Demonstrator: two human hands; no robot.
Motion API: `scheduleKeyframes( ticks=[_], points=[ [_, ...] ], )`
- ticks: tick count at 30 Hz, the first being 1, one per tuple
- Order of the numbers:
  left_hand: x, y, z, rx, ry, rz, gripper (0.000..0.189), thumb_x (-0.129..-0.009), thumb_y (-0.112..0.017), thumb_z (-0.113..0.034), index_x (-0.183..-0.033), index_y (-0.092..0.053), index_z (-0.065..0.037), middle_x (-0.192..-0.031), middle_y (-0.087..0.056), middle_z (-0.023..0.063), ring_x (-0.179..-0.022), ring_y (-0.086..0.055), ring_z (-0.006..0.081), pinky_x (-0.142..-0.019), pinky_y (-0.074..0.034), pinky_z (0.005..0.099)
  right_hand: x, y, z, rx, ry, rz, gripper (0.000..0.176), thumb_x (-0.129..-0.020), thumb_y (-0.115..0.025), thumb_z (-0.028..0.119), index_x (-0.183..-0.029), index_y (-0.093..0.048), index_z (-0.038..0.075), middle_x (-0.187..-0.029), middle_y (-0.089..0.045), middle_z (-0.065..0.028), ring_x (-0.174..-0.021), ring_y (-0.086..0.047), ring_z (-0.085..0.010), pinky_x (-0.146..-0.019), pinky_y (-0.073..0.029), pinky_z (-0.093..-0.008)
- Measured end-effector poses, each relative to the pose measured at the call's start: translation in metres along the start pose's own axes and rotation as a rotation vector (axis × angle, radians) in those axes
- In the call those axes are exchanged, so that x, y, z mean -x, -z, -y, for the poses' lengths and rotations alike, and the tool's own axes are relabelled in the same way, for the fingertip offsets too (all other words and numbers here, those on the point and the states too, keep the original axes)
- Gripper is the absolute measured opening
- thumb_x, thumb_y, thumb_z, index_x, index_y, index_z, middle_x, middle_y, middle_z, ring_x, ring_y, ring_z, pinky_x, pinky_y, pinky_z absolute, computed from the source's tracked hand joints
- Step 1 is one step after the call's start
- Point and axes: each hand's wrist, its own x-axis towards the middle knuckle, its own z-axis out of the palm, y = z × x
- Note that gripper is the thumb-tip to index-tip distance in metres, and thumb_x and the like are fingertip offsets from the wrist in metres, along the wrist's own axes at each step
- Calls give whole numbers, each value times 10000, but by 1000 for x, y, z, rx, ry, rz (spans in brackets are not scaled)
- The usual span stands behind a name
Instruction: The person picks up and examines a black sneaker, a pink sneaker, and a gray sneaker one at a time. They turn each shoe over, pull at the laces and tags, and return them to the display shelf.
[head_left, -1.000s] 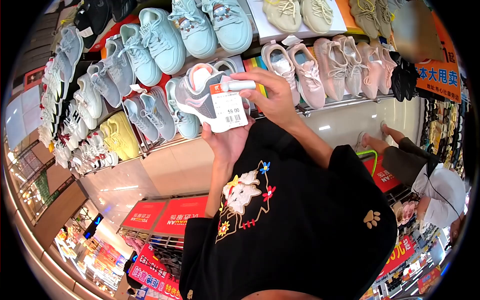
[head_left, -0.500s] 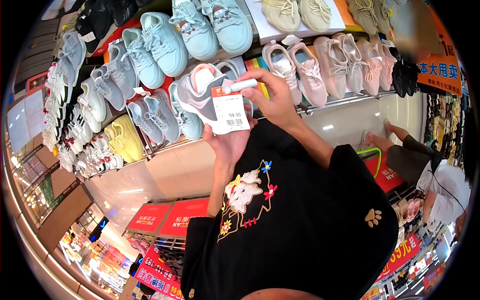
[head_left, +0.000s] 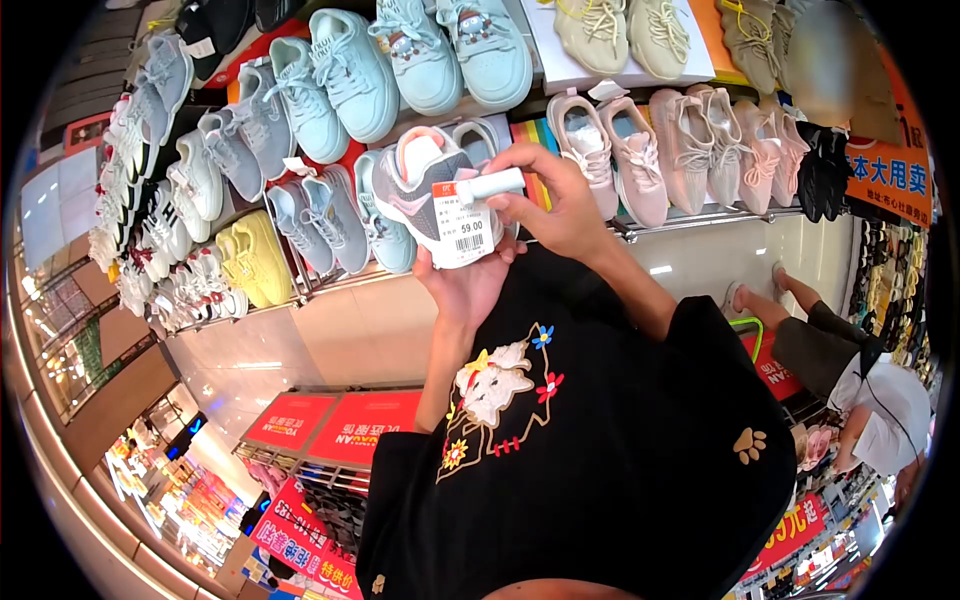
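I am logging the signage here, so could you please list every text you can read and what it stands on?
"59.00": price tag in the left hand, under the right hand and its white tube.
"本大甩卖": orange sign at the right.
Red banners below: upside down, too blurred.
Tag's small print: too small.

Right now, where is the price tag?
Head view, upper middle: the price tag lies against the grey sneaker in the left hand, just below the white stick in the right hand.
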Motion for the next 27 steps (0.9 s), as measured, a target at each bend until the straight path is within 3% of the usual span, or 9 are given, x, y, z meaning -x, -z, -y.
scheduleKeyframes(
  ticks=[5,7,10,13,18,21,27],
  points=[
    [-3,2,4,-36,-5,92,880,-658,-485,-764,-1335,-406,-206,-1178,-480,31,-916,-462,215,-806,-369,392,3,1,-1,-14,-77,-26,144,-883,-589,82,-992,-614,-9,-862,-644,-71,-722,-586,-115,-642,-464,-251],
    [0,-5,6,-45,29,28,905,-644,-506,-771,-1324,-416,-180,-1159,-489,38,-914,-466,204,-797,-377,379,0,0,0,11,11,-59,137,-911,-553,84,-979,-619,-15,-815,-641,-65,-651,-573,-97,-574,-451,-239],
    [0,-7,8,21,30,25,887,-675,-492,-751,-1324,-417,-151,-1121,-509,60,-884,-476,204,-784,-389,368,-3,-1,-1,-8,19,-50,140,-913,-558,88,-983,-619,-17,-823,-642,-59,-661,-573,-91,-579,-450,-239],
    [-2,-4,3,102,41,54,840,-720,-473,-721,-1311,-436,-125,-1092,-526,80,-841,-488,211,-778,-403,372,-6,-3,1,-36,-104,-7,186,-931,-539,110,-1057,-603,-11,-869,-642,-45,-738,-584,-84,-614,-462,-235],
    [-3,-7,1,111,20,-72,797,-755,-462,-691,-1274,-477,-87,-1091,-539,81,-807,-494,221,-773,-409,392,-8,-3,3,-373,-201,-117,293,-963,-483,148,-1208,-536,-2,-946,-615,-49,-867,-577,-98,-776,-467,-241],
    [-2,-7,4,128,-4,-136,806,-748,-481,-687,-1254,-489,-60,-1097,-542,78,-798,-489,222,-773,-408,390,-3,1,-5,-376,-206,-115,285,-951,-499,133,-1194,-545,-8,-932,-609,-53,-859,-577,-102,-809,-458,-252],
    [-5,1,2,150,31,-58,837,-736,-494,-693,-1259,-478,-40,-1098,-539,76,-774,-477,196,-780,-401,379,0,2,-13,-246,-223,-63,298,-874,-602,63,-1162,-564,-3,-935,-613,-46,-860,-575,-101,-807,-456,-255]
  ],
)
